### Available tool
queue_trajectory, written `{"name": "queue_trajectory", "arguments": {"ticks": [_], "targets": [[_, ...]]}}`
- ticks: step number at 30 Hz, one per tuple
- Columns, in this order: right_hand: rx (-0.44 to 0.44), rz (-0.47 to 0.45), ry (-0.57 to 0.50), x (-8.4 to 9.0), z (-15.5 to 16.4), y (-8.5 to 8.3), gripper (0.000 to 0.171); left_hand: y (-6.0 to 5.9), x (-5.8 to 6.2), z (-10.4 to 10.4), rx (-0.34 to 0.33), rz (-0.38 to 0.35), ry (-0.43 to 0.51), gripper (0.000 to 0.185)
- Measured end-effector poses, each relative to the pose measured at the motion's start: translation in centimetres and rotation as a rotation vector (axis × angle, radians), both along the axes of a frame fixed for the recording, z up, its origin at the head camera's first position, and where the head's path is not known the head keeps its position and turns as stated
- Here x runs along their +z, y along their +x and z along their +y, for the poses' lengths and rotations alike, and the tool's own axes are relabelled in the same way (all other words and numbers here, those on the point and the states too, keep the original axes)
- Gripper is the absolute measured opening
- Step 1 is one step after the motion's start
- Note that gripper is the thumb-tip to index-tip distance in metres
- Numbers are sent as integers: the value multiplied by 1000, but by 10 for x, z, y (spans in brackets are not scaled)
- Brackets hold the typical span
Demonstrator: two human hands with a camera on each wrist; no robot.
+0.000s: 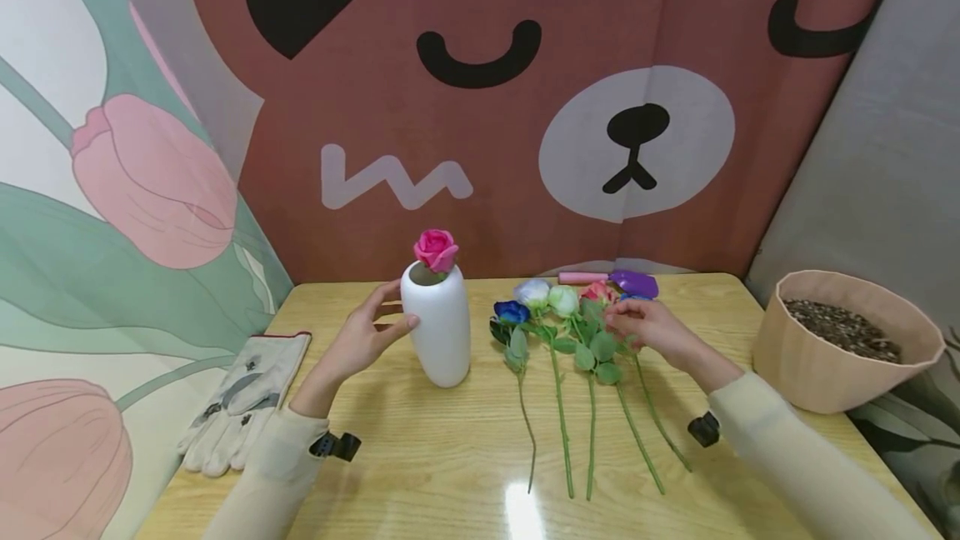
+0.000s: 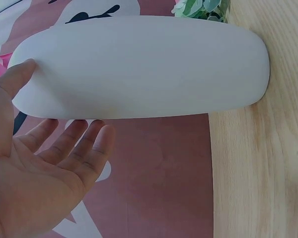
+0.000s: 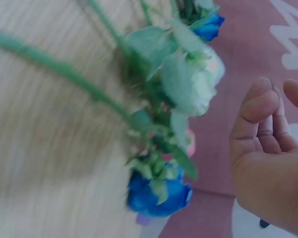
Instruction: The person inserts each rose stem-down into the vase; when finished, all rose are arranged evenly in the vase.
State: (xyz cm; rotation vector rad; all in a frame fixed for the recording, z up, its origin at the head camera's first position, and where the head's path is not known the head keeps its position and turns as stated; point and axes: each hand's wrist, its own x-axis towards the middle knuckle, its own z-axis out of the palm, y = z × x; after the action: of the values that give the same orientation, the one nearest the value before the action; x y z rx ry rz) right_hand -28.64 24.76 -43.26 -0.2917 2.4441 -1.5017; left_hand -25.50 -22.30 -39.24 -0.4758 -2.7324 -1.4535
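Observation:
A tall white vase [image 1: 442, 340] stands upright on the table, a bright pink rose [image 1: 436, 250] showing above its mouth. My left hand [image 1: 362, 338] holds the vase near its upper part, thumb on the near side and fingers around the far side. To the right lie several artificial flowers, including a dark blue rose [image 1: 512, 312], a white rose [image 1: 563, 300] and a coral-pink rose [image 1: 597, 292]. Over the right end of these flowers hovers my right hand [image 1: 652, 327]. Its fingers bend loosely in the right wrist view, thumb apart, nothing between them; a blue rose [image 3: 159, 193] lies nearby.
A purple trowel [image 1: 633, 282] with a pink handle lies behind the flowers. At the right edge stands a peach-coloured pot [image 1: 832, 348] with dark soil mix. Pale work gloves [image 1: 247, 402] lie on the left. A printed curtain [image 1: 360, 107] hangs behind the table [image 1: 427, 457].

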Motion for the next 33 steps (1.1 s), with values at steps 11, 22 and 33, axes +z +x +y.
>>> {"name": "queue_trajectory", "arguments": {"ticks": [11, 22, 33], "targets": [[7, -67, 18, -21, 29, 2, 47, -1, -1, 0, -9, 7, 22, 71], [-36, -114, 18, -34, 46, 6, 45, -1, 0, 0, -7, -6, 15, 71], [-45, -124, 29, -51, 57, 4, 35, -1, 0, 0, -5, -6, 9, 71]]}}
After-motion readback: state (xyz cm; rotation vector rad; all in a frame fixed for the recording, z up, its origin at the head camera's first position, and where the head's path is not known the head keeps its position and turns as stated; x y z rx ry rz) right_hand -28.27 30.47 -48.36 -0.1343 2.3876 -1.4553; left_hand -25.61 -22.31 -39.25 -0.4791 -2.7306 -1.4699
